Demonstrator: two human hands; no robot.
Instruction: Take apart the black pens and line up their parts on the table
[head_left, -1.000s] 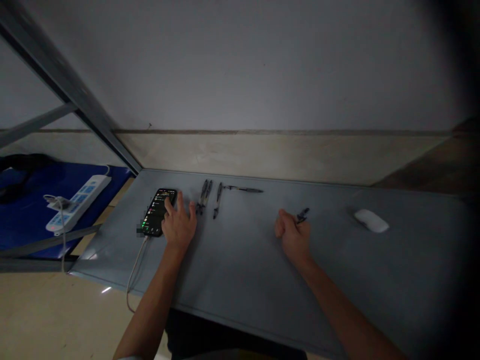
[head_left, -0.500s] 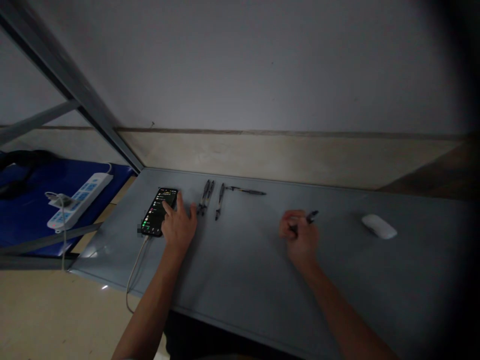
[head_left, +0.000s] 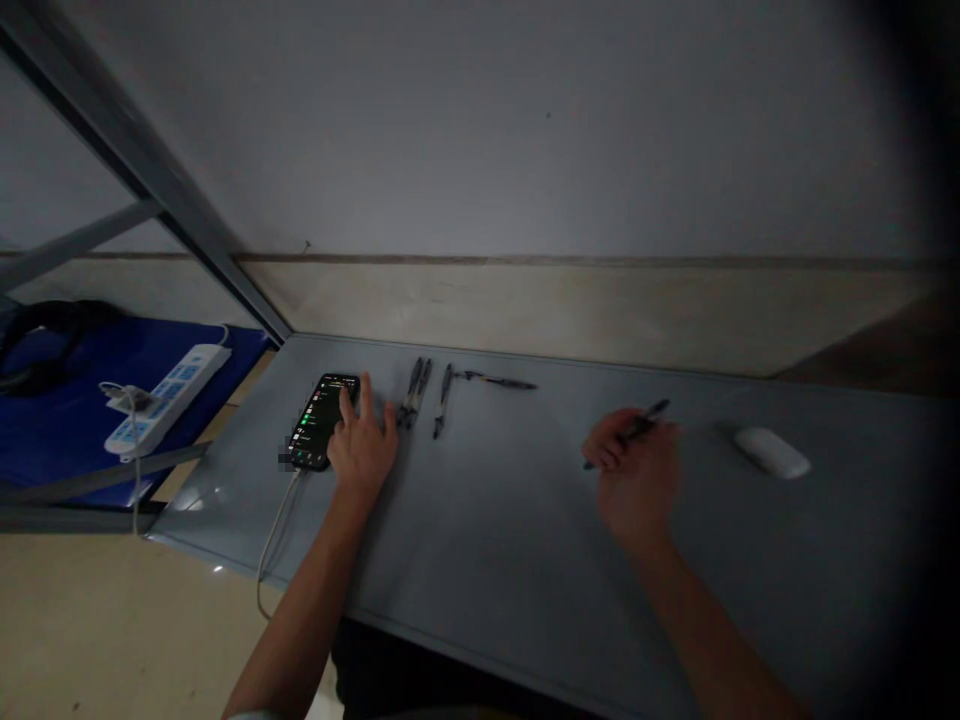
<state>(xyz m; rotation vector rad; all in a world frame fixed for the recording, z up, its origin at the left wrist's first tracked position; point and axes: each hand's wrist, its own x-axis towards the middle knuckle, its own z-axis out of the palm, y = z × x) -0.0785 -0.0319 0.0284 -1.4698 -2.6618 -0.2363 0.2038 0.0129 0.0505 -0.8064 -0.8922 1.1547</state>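
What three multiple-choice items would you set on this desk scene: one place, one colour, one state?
1. Where is the white computer mouse?
A. Under the left hand
B. On the grey table, right of the right hand
C. On the floor

2. What colour is the surface under the white power strip?
A. Blue
B. Green
C. Red

3. What is the right hand doing?
A. Gripping a slim dark pen
B. Resting on the mouse
C. Lying open and empty

Answers:
1. B: the mouse sits on the tabletop beyond that hand.
2. A: blue shows all around the strip.
3. A: the fingers close on the pen, while the left hand rests at the phone.
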